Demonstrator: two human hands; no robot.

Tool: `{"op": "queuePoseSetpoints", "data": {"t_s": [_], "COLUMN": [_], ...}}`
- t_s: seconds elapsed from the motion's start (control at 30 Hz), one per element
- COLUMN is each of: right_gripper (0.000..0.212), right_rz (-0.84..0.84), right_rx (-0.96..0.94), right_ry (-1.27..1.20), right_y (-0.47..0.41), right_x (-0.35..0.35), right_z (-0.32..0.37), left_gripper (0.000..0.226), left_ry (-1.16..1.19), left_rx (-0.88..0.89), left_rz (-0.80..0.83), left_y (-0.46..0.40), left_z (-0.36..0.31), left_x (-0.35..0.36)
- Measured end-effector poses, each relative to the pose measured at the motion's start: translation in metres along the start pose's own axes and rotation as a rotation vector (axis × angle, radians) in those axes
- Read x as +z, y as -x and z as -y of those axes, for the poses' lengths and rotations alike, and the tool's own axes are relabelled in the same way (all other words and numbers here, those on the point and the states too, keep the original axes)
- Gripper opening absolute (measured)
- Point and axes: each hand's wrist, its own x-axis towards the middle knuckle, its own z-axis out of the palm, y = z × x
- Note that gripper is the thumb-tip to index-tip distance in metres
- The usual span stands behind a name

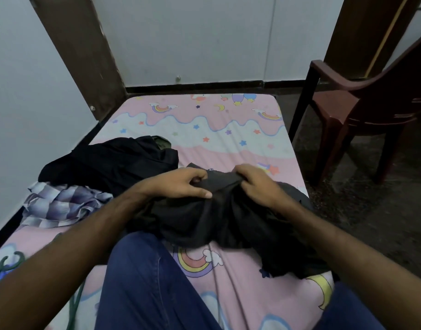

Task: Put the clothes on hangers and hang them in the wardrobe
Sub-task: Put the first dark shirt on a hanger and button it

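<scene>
Dark garment (211, 217), soft and crumpled, pinched in left hand (180, 184) and right hand (257, 184) grips.

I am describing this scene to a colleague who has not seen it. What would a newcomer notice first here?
First, the two hands in the middle: the left hand and the right hand both hold a bunched dark garment above the pink rainbow bedsheet. To the left lie a black clothes pile and a crumpled checked shirt. A brown plastic chair stands on the right, beside the bed.
</scene>
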Motion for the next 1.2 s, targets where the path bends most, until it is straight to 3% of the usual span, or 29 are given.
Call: {"op": "queuePoseSetpoints", "data": {"t_s": [0.1,0.17,0.3,0.4,0.47,0.53,0.6,0.7,0.8,0.93,1.0,1.07,1.13,1.2], "right_gripper": [0.035,0.033,0.034,0.044,0.035,0.018,0.021,0.029,0.027,0.035,0.042,0.037,0.030,0.029], "right_rz": [-0.274,-0.443,-0.499,-0.678,-0.682,-0.558,-0.448,-0.557,-0.693,-0.617,-0.502,-0.430,-0.360,-0.287], "right_rx": [0.006,0.009,0.114,0.103,0.079,0.026,-0.037,-0.170,-0.207,-0.238,-0.252,-0.254,-0.231,-0.190], "right_ry": [-0.095,-0.130,-0.129,-0.070,-0.206,-0.391,-0.512,-0.569,-0.549,-0.753,-0.868,-0.892,-0.915,-0.930], "right_y": [-0.016,-0.033,-0.062,-0.060,-0.051,-0.038,-0.022,-0.008,0.003,0.023,0.027,0.023,0.018,0.013], "right_x": [-0.053,-0.092,-0.167,-0.213,-0.242,-0.266,-0.284,-0.316,-0.354,-0.383,-0.385,-0.377,-0.361,-0.344], "right_z": [0.016,0.024,0.042,0.067,0.093,0.122,0.150,0.178,0.198,0.213,0.211,0.202,0.193,0.182], "left_gripper": [0.030,0.033,0.022,0.024,0.026,0.021,0.020,0.026,0.027,0.033,0.035,0.053,0.071,0.065], "left_ry": [0.259,0.388,0.480,0.443,0.430,0.470,0.511,0.435,0.337,-0.315,-0.497,-0.257,0.062,0.167], "left_rx": [0.010,0.059,0.248,0.271,0.326,0.418,0.544,0.687,0.775,0.997,0.988,0.812,0.626,0.536], "left_rz": [0.051,-0.017,-0.339,-0.595,-0.738,-0.847,-0.871,-0.834,-0.769,-1.158,-1.323,-1.264,-0.932,-0.627], "left_y": [-0.003,-0.014,-0.042,-0.063,-0.073,-0.076,-0.072,-0.057,-0.037,-0.007,-0.010,-0.019,-0.029,-0.051], "left_z": [-0.028,-0.054,-0.137,-0.191,-0.230,-0.279,-0.335,-0.411,-0.441,-0.387,-0.334,-0.285,-0.254,-0.229], "left_x": [-0.015,-0.030,-0.082,-0.125,-0.151,-0.175,-0.196,-0.216,-0.219,-0.207,-0.195,-0.173,-0.144,-0.113]}}
